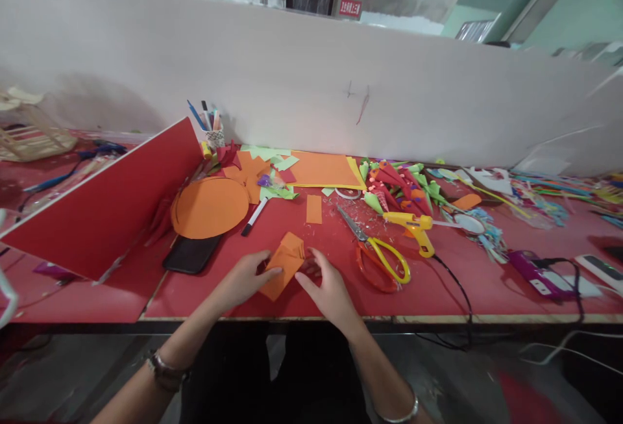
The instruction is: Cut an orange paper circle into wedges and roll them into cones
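A folded piece of orange paper (285, 269) lies on the red table (438, 294) near its front edge. My left hand (246, 279) pinches its left side, thumb on top. My right hand (327, 284) grips its right edge, fingers curled against the paper. Both hands rest low on the table, close together. Yellow-handled scissors (382, 252) lie just right of my right hand, over a red paper loop.
A yellow glue gun (413, 226) with a black cord lies beyond the scissors. An orange paper circle (210, 207), a black phone (191, 253), a marker (254, 217), a slanted red board (104, 203), orange sheets (324, 169) and paper cones (396, 187) fill the table.
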`<action>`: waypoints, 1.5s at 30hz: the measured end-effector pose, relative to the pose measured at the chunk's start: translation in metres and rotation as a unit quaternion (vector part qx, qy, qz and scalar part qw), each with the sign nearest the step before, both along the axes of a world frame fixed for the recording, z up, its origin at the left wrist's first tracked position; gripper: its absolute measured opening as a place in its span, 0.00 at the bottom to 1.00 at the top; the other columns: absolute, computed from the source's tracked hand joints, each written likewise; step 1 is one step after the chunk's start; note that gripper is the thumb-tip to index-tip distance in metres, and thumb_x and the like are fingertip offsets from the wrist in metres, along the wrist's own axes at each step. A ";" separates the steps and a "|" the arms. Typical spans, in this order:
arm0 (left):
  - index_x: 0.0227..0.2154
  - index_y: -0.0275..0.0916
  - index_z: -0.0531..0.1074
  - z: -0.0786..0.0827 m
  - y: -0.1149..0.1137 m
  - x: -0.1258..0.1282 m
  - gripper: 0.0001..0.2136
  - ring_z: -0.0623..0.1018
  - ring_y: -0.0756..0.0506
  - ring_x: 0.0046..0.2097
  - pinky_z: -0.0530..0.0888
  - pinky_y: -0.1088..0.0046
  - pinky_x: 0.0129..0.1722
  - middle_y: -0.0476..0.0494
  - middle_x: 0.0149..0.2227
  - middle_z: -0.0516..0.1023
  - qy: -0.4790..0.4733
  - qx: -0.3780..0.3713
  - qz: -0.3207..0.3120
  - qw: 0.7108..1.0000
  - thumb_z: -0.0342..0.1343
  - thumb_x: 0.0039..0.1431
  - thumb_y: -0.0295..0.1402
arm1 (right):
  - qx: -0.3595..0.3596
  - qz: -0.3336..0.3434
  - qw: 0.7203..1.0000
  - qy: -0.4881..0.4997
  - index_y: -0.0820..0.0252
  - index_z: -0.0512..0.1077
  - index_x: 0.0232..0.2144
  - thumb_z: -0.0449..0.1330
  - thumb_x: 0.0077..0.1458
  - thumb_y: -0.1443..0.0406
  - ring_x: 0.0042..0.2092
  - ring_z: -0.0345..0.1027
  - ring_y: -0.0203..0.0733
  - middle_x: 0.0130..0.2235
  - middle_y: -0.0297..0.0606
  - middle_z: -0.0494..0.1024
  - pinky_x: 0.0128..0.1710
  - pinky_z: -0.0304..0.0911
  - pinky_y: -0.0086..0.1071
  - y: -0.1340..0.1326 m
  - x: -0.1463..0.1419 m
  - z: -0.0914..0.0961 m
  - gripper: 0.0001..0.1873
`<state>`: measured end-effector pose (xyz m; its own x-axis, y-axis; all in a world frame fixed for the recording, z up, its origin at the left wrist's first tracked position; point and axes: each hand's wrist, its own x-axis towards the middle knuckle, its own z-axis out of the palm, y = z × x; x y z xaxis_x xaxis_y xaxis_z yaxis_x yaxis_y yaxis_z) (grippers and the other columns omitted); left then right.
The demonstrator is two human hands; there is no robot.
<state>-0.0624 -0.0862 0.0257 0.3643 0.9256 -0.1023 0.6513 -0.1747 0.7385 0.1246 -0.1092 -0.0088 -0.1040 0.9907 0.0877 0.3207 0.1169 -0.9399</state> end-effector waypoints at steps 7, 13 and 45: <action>0.33 0.35 0.70 0.009 -0.010 0.005 0.13 0.71 0.45 0.37 0.69 0.70 0.38 0.44 0.33 0.72 -0.133 0.027 0.072 0.988 0.49 0.53 0.40 | -0.077 0.111 0.978 0.156 0.61 0.70 0.37 0.53 0.53 0.60 0.29 0.67 0.36 0.28 0.36 0.73 0.29 0.64 0.30 0.005 -0.013 0.024 0.13; 0.36 0.37 0.70 0.008 -0.011 0.002 0.13 0.69 0.44 0.45 0.69 0.68 0.43 0.42 0.40 0.67 -0.208 0.035 0.083 0.974 0.51 0.52 0.40 | -0.039 0.107 0.983 0.145 0.61 0.70 0.33 0.53 0.54 0.61 0.27 0.65 0.34 0.29 0.36 0.73 0.28 0.63 0.29 0.007 -0.022 0.033 0.10; 0.17 0.37 0.57 0.005 -0.007 0.002 0.12 0.55 0.54 0.22 0.51 0.78 0.21 0.55 0.18 0.53 -0.078 -0.026 0.024 0.996 0.44 0.53 0.36 | -0.016 0.039 0.988 0.148 0.59 0.71 0.39 0.46 0.57 0.53 0.42 0.68 0.43 0.36 0.40 0.75 0.42 0.63 0.35 0.023 -0.021 0.041 0.21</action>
